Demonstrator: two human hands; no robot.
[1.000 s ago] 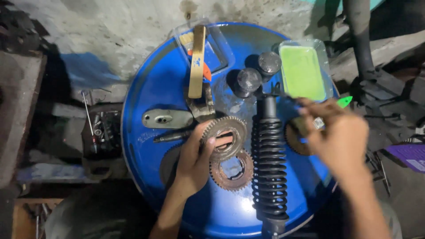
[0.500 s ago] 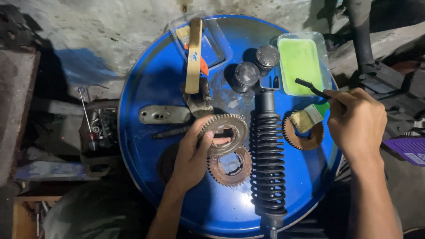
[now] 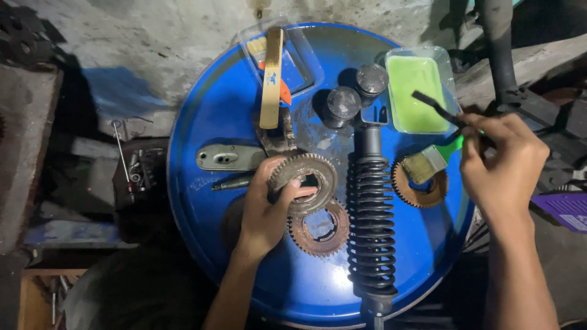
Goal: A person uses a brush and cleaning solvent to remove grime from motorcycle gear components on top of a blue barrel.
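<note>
Head view: your left hand (image 3: 264, 211) grips a rusty toothed gear (image 3: 304, 181), thumb through its bore; your right hand (image 3: 502, 164) pinches a dark brush (image 3: 435, 107), bristles indistinct.

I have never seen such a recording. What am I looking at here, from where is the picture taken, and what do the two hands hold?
There is no machine here: a person works with two bare hands, and a camera on the person's head looks down at them. The work surface is the round blue top of a drum. The left hand grips a grey toothed gear with a hole in its middle. The right hand holds a thin dark brush over a clear tray of green liquid. On the drum lie also a black coil-spring shock absorber, two rusty gears, one with a small brush on it, two dark cylinders, a flat metal plate and a wooden-handled brush.
</note>
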